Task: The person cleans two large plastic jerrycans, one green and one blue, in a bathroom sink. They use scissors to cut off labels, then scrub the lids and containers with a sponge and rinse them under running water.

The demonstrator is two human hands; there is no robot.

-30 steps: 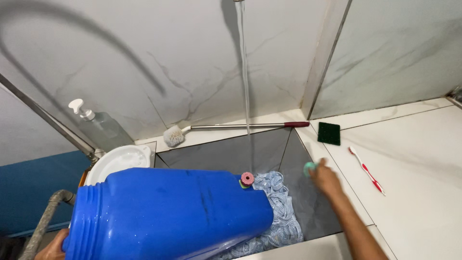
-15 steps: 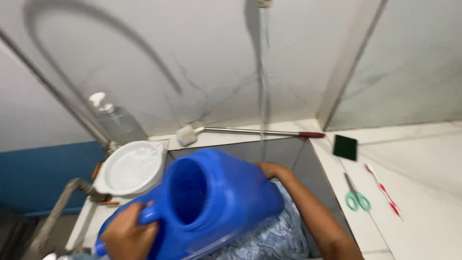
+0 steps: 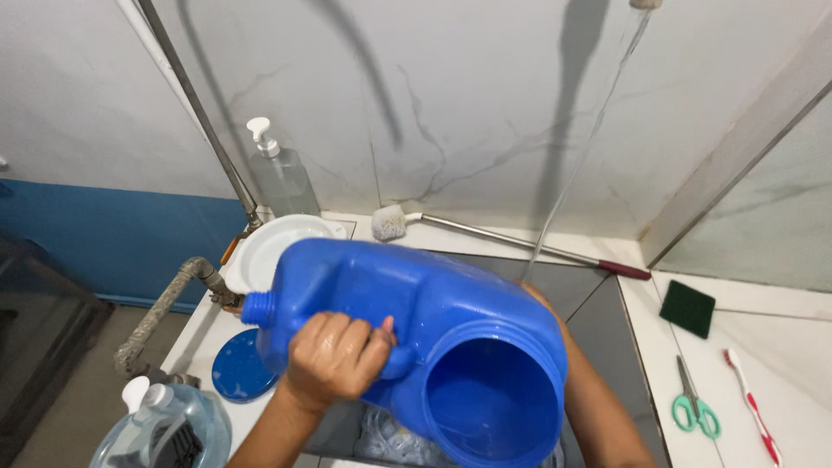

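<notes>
A large blue plastic jug (image 3: 407, 321) lies on its side over the sink, its wide open mouth turned toward me. My left hand (image 3: 336, 357) is closed around the jug's handle. My right hand (image 3: 535, 293) reaches behind the far side of the jug and is mostly hidden; only the forearm and a bit of the hand show. A thin stream of water (image 3: 576, 165) falls from above onto the jug's far side. A blue-and-white cloth (image 3: 381, 433) lies in the sink under the jug.
A long-handled brush (image 3: 511, 243) lies along the back ledge. A clear pump bottle (image 3: 279, 176), a white plate (image 3: 273, 247) and a blue lid (image 3: 238, 368) sit at left. A green sponge (image 3: 687, 308), green scissors (image 3: 693, 403) and a red toothbrush (image 3: 752, 407) lie on the right counter.
The jug has been turned so its open mouth now faces me, lower right. My left hand has shifted onto the handle. The camera view has swung left.
</notes>
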